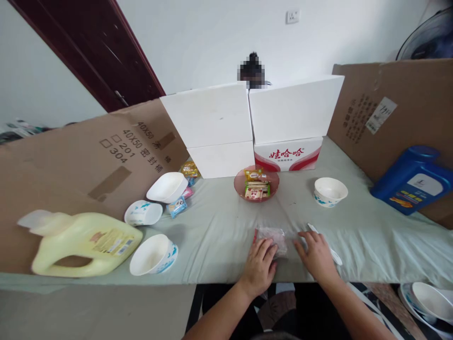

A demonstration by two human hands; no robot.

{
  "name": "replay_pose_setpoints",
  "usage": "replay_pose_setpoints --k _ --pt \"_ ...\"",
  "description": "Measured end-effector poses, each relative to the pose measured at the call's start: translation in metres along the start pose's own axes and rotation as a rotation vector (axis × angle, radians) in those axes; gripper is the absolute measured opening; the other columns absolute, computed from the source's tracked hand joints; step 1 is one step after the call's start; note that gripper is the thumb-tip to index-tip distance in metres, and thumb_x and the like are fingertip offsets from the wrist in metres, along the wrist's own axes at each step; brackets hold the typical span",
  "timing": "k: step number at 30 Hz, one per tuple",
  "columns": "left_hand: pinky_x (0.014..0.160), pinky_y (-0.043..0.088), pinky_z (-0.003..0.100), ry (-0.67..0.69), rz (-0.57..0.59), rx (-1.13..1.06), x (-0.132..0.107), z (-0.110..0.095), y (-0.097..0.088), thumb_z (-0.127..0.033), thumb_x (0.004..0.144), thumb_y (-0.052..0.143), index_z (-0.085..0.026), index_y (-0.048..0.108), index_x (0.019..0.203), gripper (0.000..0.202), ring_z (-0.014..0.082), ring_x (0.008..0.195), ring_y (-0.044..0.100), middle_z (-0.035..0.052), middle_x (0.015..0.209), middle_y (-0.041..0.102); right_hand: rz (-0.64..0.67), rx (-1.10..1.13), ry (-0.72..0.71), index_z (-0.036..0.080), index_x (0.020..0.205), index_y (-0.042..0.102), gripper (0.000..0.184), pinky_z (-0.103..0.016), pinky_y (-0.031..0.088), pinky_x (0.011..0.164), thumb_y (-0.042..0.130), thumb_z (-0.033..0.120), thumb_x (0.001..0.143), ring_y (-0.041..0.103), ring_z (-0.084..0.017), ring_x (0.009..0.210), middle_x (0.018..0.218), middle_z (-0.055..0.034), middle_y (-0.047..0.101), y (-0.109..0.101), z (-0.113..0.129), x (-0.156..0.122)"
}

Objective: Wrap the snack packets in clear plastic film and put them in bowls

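A small clear plastic packet [278, 238] with a red edge lies near the front of the cloth-covered table. My left hand [259, 265] rests on its left side, fingers lying over it and not wrapped round it. To the right, my right hand [316, 256] is laid on the cloth with its fingers apart. Partly under that hand is a white plastic spoon [336, 257], its middle hidden. Beyond the packet stands a pinkish clear bowl [239, 184] with several wrapped snacks [257, 191] in it.
A white paper bowl [330, 190] and a blue bottle [412, 184] stand on the right. Leftward are a yellow jug [106, 241], tipped paper bowls [152, 257], a white dish [168, 187] and snack packs [177, 207]. White boxes [219, 118] and cardboard panels [81, 160] edge the table.
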State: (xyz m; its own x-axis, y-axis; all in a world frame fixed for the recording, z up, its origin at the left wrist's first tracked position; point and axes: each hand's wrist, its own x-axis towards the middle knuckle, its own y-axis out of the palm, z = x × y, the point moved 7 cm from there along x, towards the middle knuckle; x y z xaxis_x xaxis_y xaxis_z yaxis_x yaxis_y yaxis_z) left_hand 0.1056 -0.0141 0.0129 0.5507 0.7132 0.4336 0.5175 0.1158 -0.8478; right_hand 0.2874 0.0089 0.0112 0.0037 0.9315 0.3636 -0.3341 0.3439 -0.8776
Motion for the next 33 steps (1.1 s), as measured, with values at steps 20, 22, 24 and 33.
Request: replay_pose_setpoints --k 20,22,24,33 --pt "0.089 0.049 0.044 -0.085 -0.157 -0.005 -0.006 0.006 -0.009 -0.021 0.090 0.050 -0.021 0.059 0.119 0.031 0.0237 0.097 0.055 0.0088 0.102 0.057 0.436 0.174 -0.288 0.027 0.113 0.064 0.032 -0.024 0.046 0.067 0.041 0.019 0.092 0.066 -0.016 0.080 0.099 -0.0053 0.066 -0.001 0.069 0.016" --pt "0.090 0.049 0.045 -0.113 -0.168 -0.038 -0.007 0.008 -0.010 -0.024 0.089 0.053 -0.020 0.060 0.116 0.028 0.0253 0.100 0.055 0.0099 0.104 0.058 0.428 0.242 -0.236 0.028 0.114 0.064 0.032 -0.025 0.047 0.069 0.039 0.024 0.094 0.067 -0.016 0.082 0.098 -0.0045 0.067 -0.008 0.041 0.010" --pt "0.090 0.048 0.044 -0.145 -0.202 -0.091 -0.007 0.012 -0.011 -0.023 0.089 0.054 -0.020 0.062 0.109 0.022 0.0250 0.099 0.055 0.0094 0.100 0.059 0.412 0.281 -0.191 0.028 0.111 0.066 0.033 -0.027 0.049 0.071 0.038 0.030 0.094 0.067 -0.017 0.082 0.098 -0.0043 0.068 -0.016 0.007 0.001" --pt "0.068 0.047 0.025 -0.764 -0.692 -0.757 -0.050 0.083 -0.015 -0.037 0.084 0.061 -0.019 0.055 0.083 0.019 0.0146 0.073 0.058 0.0004 0.078 0.057 0.111 0.008 -0.113 0.027 0.100 0.070 0.029 -0.039 0.048 0.079 0.044 0.034 0.090 0.062 -0.025 0.091 0.097 -0.0077 0.068 -0.029 -0.069 -0.018"
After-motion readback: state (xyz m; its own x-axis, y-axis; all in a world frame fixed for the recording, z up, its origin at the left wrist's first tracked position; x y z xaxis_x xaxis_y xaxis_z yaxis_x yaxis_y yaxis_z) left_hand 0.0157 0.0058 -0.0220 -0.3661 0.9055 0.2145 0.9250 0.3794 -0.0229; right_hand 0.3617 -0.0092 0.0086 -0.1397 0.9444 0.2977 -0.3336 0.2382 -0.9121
